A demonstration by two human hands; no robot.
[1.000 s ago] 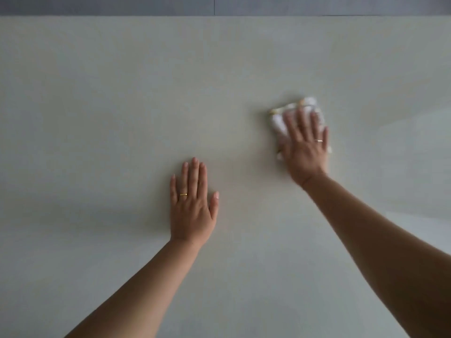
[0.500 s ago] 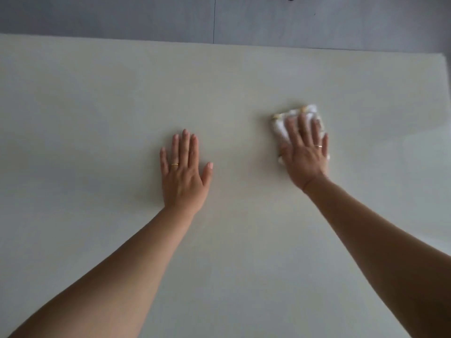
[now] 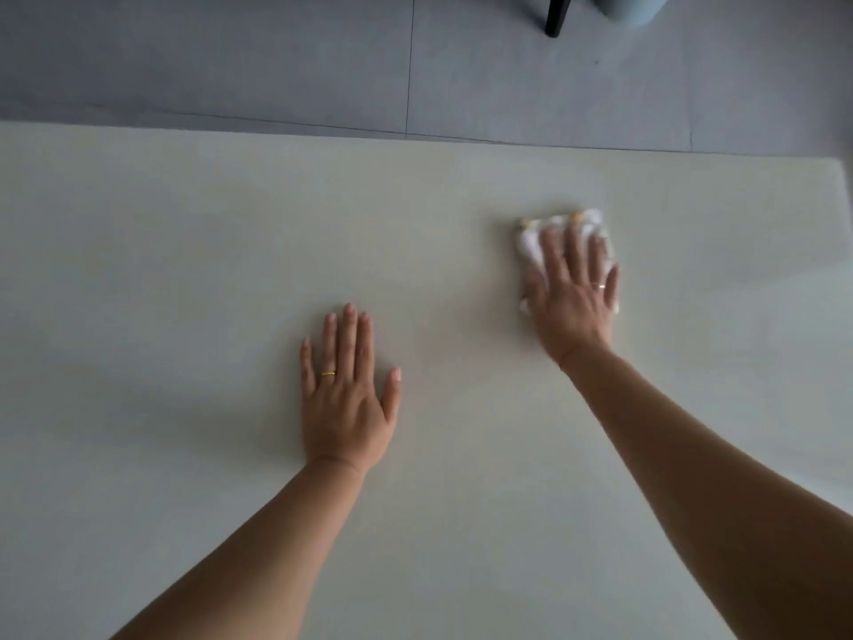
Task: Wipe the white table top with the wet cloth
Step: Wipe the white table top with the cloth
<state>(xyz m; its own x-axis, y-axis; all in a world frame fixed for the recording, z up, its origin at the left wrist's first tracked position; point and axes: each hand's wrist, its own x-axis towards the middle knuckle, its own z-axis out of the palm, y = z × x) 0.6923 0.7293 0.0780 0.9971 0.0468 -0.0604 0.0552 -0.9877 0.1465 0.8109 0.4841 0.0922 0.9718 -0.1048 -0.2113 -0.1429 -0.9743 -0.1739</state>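
Note:
The white table top [image 3: 184, 270] fills most of the view. A folded white cloth [image 3: 531, 240] with yellowish marks lies on it at the right of centre, toward the far edge. My right hand [image 3: 572, 293] presses flat on top of the cloth, fingers spread and pointing away from me, covering most of it. My left hand [image 3: 346, 390] rests palm down on the bare table near the middle, fingers apart, holding nothing. Each hand wears a gold ring.
Beyond the table's far edge lies a grey tiled floor [image 3: 277, 62]. A dark furniture leg [image 3: 556, 16] and a pale blue-grey round object [image 3: 632, 9] stand on it at the top right. The table's right corner [image 3: 835, 177] shows at the far right.
The view has tilted up, showing more floor past the far edge. My right hand has slid the cloth a little toward the far edge. My left hand stays flat on the table.

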